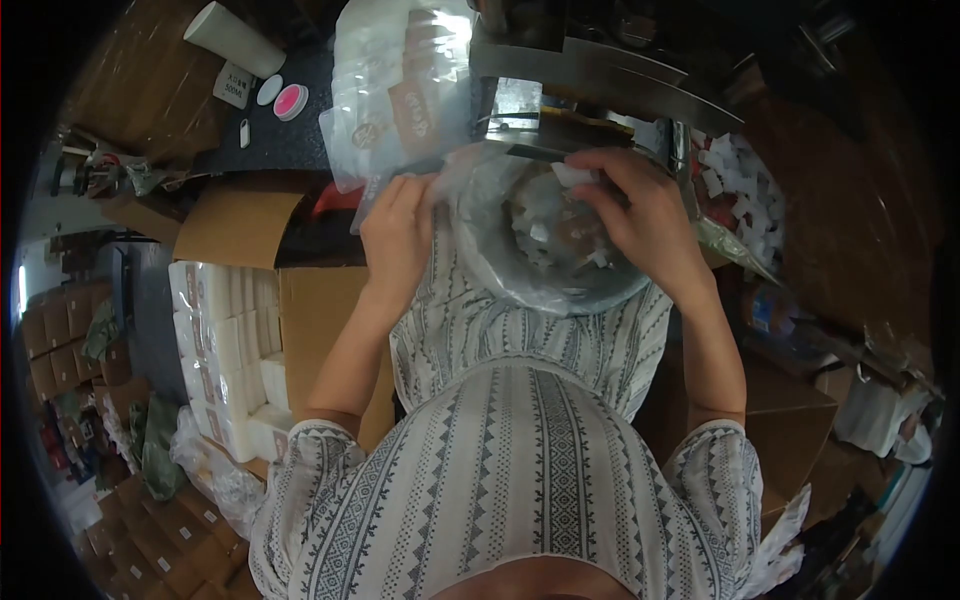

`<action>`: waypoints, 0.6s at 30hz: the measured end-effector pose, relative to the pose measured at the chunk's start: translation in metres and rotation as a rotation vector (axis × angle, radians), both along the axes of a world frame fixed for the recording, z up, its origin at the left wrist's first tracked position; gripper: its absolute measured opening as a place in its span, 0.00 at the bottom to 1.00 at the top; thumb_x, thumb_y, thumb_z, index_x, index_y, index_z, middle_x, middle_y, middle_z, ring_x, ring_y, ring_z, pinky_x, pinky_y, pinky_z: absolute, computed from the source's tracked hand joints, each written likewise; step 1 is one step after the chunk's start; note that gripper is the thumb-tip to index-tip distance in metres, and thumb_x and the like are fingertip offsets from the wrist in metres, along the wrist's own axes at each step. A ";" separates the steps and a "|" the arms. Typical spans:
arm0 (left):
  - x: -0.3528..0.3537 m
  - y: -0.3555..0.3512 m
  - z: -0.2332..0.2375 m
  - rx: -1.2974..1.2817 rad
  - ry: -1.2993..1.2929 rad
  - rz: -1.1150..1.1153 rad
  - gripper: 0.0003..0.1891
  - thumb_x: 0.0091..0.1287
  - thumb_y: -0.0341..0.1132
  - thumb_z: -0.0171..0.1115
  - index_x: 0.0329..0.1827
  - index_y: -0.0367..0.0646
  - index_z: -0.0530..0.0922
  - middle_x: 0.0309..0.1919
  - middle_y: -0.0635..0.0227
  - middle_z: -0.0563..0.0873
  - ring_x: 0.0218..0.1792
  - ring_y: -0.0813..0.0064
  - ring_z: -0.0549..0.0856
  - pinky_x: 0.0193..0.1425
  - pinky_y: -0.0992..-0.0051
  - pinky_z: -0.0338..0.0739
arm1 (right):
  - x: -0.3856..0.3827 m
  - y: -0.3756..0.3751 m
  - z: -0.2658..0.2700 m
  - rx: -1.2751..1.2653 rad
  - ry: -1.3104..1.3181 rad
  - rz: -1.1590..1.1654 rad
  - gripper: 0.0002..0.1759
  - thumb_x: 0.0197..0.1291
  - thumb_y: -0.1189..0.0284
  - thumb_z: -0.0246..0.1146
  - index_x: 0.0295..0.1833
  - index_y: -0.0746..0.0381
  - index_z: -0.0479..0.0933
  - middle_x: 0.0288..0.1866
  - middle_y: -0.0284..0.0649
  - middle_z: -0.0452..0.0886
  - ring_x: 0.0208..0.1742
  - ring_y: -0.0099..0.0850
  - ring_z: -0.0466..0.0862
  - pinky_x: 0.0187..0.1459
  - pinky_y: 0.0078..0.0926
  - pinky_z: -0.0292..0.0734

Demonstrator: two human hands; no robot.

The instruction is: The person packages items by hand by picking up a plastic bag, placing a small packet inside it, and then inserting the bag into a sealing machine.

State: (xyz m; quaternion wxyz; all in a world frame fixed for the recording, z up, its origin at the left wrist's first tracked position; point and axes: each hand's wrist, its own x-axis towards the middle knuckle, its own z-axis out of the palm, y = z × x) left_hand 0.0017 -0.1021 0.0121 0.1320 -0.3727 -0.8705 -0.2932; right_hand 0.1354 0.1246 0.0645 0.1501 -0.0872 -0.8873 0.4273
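Observation:
My left hand has its fingers closed on the edge of a clear plastic bag, left of a round bin. The bin, lined with a clear plastic liner, sits at my lap with small white scraps inside. Over the bin's upper right, my right hand pinches a small white piece between thumb and fingers. A stack of clear printed bags lies just beyond my left hand. Metal machine parts stand beyond the bin.
An open cardboard box with wrapped white packs is on the left. A white cup and a pink round tin lie at the upper left. White scraps are heaped on the right, above a brown carton.

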 end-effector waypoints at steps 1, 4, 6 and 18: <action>0.008 0.005 0.009 0.055 -0.008 -0.035 0.11 0.57 0.21 0.60 0.42 0.41 0.81 0.34 0.61 0.82 0.35 0.57 0.82 0.38 0.66 0.76 | -0.004 -0.004 0.000 0.132 0.106 0.038 0.13 0.57 0.79 0.64 0.49 0.63 0.79 0.47 0.41 0.83 0.46 0.35 0.83 0.44 0.29 0.79; 0.017 0.012 0.018 0.115 -0.027 -0.134 0.09 0.58 0.21 0.60 0.41 0.40 0.81 0.34 0.60 0.82 0.34 0.56 0.82 0.37 0.66 0.76 | -0.005 -0.007 0.003 0.289 0.207 0.100 0.14 0.57 0.79 0.64 0.50 0.63 0.79 0.47 0.40 0.83 0.48 0.36 0.83 0.46 0.29 0.79; 0.020 0.017 0.016 0.119 -0.044 -0.200 0.09 0.58 0.22 0.60 0.40 0.40 0.81 0.33 0.60 0.82 0.34 0.56 0.82 0.36 0.66 0.76 | -0.002 -0.006 0.005 0.314 0.196 0.122 0.15 0.56 0.79 0.64 0.50 0.62 0.79 0.47 0.40 0.82 0.48 0.36 0.82 0.47 0.30 0.79; 0.002 0.104 -0.015 0.301 -1.380 -0.333 0.17 0.68 0.41 0.62 0.36 0.31 0.82 0.28 0.63 0.86 0.28 0.80 0.84 0.30 0.80 0.77 | 0.038 0.047 0.001 0.124 0.011 -0.303 0.16 0.60 0.77 0.63 0.55 0.61 0.78 0.40 0.37 0.85 0.40 0.24 0.83 0.43 0.23 0.77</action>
